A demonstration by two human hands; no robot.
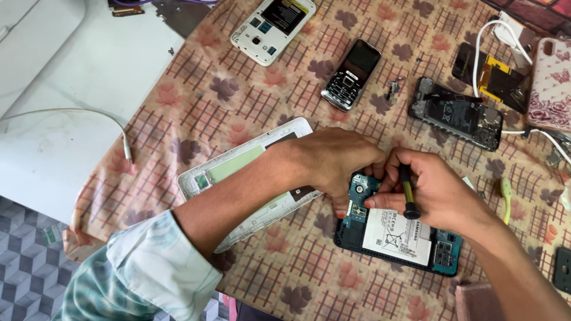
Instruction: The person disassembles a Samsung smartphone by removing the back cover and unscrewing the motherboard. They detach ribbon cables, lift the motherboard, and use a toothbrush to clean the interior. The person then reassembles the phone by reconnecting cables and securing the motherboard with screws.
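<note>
An opened phone [397, 241] with a teal circuit board and a white battery lies on the patterned cloth near the front. My left hand [334, 161] presses down on its upper left corner, fingers curled over the board. My right hand [437, 189] grips a small screwdriver [408, 191] with a black and yellow handle, its tip pointed down at the top of the board. A white back cover [238, 169] lies under my left forearm, inner side up.
On the cloth [297, 273] lie a white phone [272, 27] without its back, a black keypad phone [351, 74], another opened dark phone [457, 113], a floral phone case [550, 83], white cables [83, 113] and small loose parts. A white surface [89, 65] adjoins at left.
</note>
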